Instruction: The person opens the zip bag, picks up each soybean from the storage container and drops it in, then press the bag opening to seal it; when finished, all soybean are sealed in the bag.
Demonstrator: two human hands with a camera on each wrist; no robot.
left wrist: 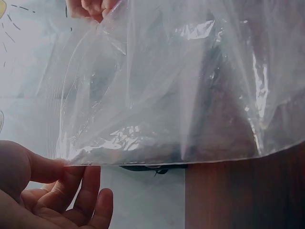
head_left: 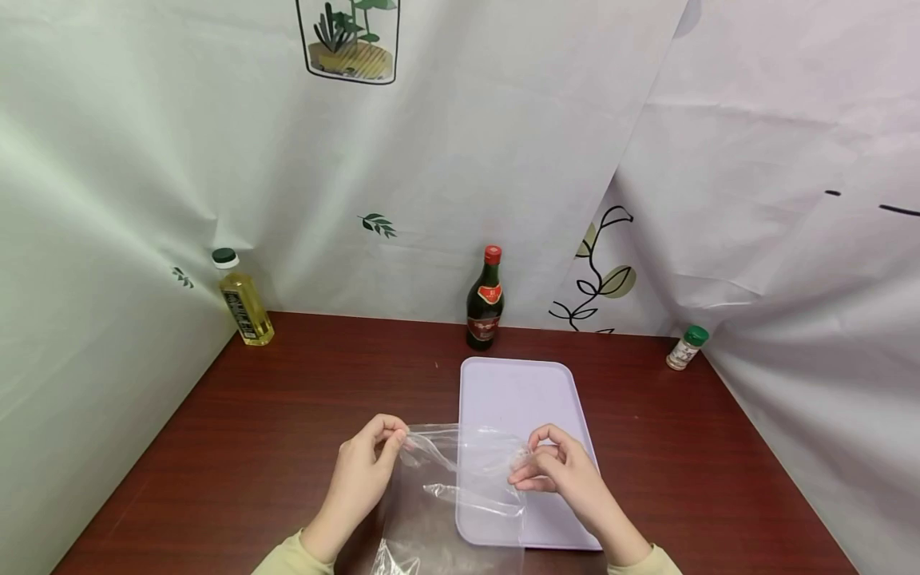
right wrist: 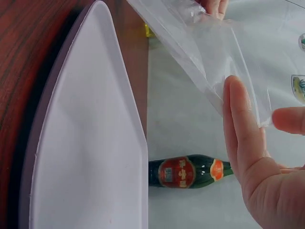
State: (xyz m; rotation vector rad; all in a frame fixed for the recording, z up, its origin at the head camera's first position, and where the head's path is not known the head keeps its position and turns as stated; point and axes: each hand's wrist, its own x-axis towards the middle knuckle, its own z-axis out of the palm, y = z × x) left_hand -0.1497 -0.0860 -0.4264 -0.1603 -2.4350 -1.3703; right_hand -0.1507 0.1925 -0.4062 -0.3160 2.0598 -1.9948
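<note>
A clear plastic zip bag (head_left: 424,519) hangs stretched between both hands, its opening edge uppermost in the head view. My left hand (head_left: 359,475) pinches its left top corner between thumb and fingers; the left wrist view shows the thumb pressed on the bag's edge (left wrist: 143,163). At the other top corner is my right hand (head_left: 564,475), thumb and fingertips holding the film, with some fingers laid along it in the right wrist view. Part of the bag overlaps a pale lilac tray (head_left: 528,391) on the table. Inside the bag I see only creases and glare.
Behind the tray stands a dark green bottle (head_left: 485,307) with a red cap. A bottle of yellow oil (head_left: 247,307) is at the back left, a small green-lidded shaker (head_left: 686,349) at the back right. Printed white cloth (head_left: 446,160) walls the dark red table (head_left: 323,367).
</note>
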